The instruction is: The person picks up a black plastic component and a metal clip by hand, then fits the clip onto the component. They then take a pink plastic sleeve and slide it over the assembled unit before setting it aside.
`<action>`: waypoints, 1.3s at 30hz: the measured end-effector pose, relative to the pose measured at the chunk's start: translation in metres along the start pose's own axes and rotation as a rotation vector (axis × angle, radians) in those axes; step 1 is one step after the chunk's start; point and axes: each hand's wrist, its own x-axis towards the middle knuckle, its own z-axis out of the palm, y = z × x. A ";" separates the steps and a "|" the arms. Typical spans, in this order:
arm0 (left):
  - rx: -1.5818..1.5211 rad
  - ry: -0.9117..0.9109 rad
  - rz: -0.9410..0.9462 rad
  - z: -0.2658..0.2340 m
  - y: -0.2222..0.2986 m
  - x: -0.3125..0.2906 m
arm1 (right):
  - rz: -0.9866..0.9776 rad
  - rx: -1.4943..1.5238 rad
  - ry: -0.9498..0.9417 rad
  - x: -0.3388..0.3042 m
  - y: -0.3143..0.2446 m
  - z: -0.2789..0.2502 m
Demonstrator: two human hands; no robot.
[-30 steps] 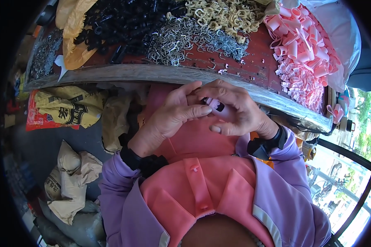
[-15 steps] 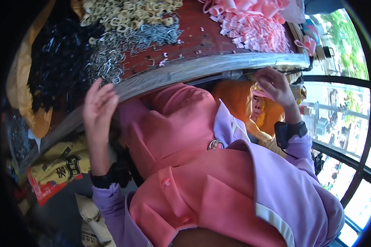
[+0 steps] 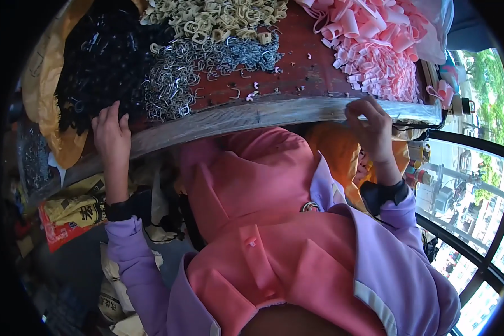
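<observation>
Left hand point(image 3: 111, 134): loosely open grip, fingertips at the near edge of the black parts point(image 3: 103, 70); touching or just above, can't tell tbh
Right hand point(image 3: 373, 131): curled at the front edge of the tabletop point(image 3: 297, 64), near the pink tabs point(image 3: 375, 70); grip hard to read, can't say if holding anything
Black parts: heaped on the left side, kinda one dark smear, single shapes mostly lost
Beige clips point(image 3: 221, 17): cut off up top
Orange sack point(image 3: 333, 144): partly blocked by the right wrist

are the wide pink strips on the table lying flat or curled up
Mostly curled: in their heap on the red tabletop, many wide pink strips bend into loops or tubes.
</observation>
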 end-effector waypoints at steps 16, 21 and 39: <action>-0.366 0.065 -0.137 0.001 -0.009 -0.001 | -0.629 0.006 -0.439 0.106 -0.040 0.090; -0.238 0.172 -0.026 -0.004 -0.014 -0.015 | -0.657 -0.044 -0.403 0.120 -0.058 0.102; -0.163 0.066 -0.263 -0.006 -0.029 -0.024 | -0.659 -0.143 -0.296 0.135 -0.069 0.146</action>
